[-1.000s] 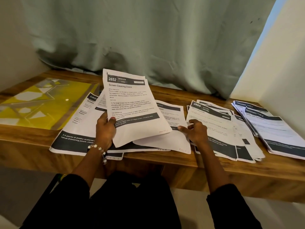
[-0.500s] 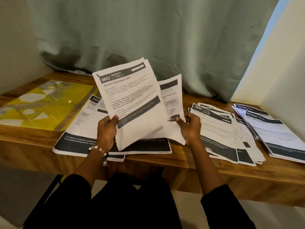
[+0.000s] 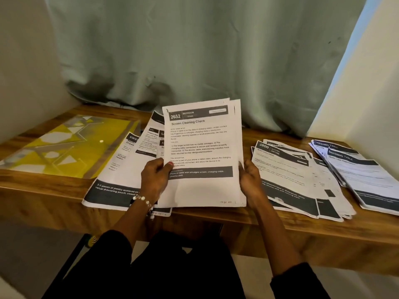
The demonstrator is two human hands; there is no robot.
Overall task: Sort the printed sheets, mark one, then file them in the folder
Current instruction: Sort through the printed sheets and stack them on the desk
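Above the front edge of the desk (image 3: 237, 225), the held sheets (image 3: 203, 152) now stand squared into one upright bundle, where half a second ago they were fanned and tilted. The left hand (image 3: 154, 180) and right hand (image 3: 250, 180) each clamp a side edge of it. This suggests one sorted group is ready. The yellow folder (image 3: 64, 147) lies far left, and other piles (image 3: 298, 175) wait at right.

Left hand (image 3: 154, 180), right hand (image 3: 250, 180) gripping sheets (image 3: 203, 152)
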